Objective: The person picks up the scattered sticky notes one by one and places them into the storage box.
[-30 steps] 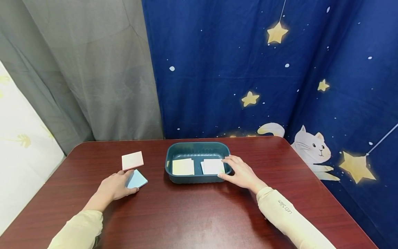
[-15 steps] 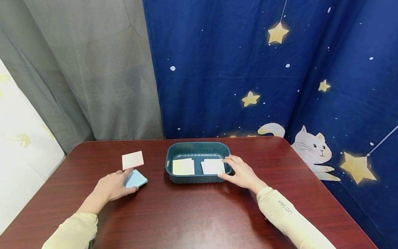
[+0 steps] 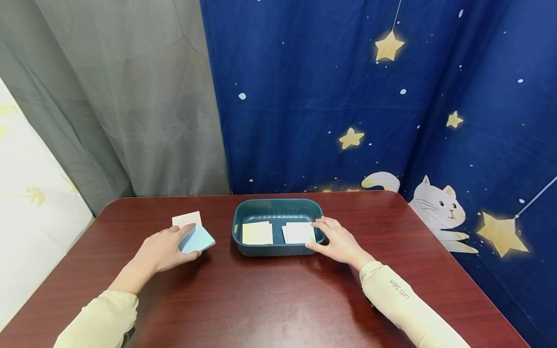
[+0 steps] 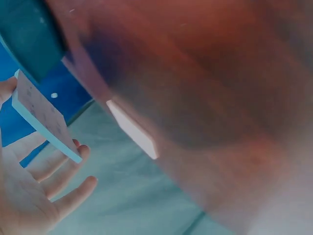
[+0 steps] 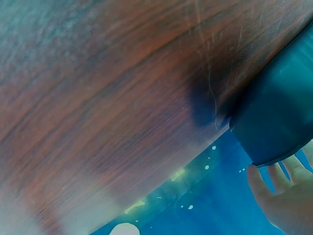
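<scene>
My left hand (image 3: pixel 163 249) pinches a light blue sticky note pad (image 3: pixel 199 239) between thumb and fingers, tilted above the table. In the left wrist view, the pad's printed underside (image 4: pixel 44 115) shows clear of the tabletop. Just behind it lies a pale pink sticky note pad (image 3: pixel 187 219), partly covered by the hand and blue pad. My right hand (image 3: pixel 337 241) grips the right end of a dark teal plastic bin (image 3: pixel 278 250), thumb at the front corner and fingers over the rim. Inside the bin, a pale yellow pad (image 3: pixel 256 234) lies left of white pads (image 3: pixel 300 233).
The dark red wooden table (image 3: pixel 270 299) has rounded far corners. Behind it hang a grey curtain (image 3: pixel 152 121) and a blue star-patterned curtain (image 3: pixel 296 106). A white patterned cloth (image 3: pixel 30 217) borders the left side.
My left hand has lifted the blue pad off the table and shifted it slightly right and away, so it now overlaps the pink pad. The right hand and bin have stayed put.
</scene>
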### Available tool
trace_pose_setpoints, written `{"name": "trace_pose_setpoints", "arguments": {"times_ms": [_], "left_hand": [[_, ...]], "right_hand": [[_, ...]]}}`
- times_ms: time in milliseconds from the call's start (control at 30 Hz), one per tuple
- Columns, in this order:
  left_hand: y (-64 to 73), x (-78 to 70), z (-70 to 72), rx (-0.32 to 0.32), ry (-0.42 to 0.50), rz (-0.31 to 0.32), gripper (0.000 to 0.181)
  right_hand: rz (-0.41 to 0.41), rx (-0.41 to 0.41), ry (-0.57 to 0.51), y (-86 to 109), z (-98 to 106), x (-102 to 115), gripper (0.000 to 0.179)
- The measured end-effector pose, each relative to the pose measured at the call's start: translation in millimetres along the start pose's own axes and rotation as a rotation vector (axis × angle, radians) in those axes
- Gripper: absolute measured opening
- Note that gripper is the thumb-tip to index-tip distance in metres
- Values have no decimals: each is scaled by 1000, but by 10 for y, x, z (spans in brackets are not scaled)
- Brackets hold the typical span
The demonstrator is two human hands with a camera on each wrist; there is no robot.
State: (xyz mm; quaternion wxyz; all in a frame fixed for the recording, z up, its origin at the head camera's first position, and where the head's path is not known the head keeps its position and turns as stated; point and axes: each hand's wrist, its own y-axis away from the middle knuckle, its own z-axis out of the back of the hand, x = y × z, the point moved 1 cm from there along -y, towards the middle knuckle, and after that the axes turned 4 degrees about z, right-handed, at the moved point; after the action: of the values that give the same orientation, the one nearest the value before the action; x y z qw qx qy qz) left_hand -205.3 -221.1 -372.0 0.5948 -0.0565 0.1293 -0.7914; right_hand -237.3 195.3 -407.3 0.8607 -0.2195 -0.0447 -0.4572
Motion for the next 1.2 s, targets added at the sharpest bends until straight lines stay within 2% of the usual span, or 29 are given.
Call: {"name": "trace_pose_setpoints", "arguments": {"times_ms": [200, 467, 1200], "left_hand": [[-140, -133, 193, -49, 11, -59, 68], [-315, -295, 396, -41, 12, -96, 69], [-637, -602, 534, -74, 18, -205, 68]], "right_hand": [[-2, 3, 2, 1, 10, -6, 63], [-6, 6, 1, -9, 39, -1, 64], [5, -2, 4, 2, 12, -9, 65]]}}
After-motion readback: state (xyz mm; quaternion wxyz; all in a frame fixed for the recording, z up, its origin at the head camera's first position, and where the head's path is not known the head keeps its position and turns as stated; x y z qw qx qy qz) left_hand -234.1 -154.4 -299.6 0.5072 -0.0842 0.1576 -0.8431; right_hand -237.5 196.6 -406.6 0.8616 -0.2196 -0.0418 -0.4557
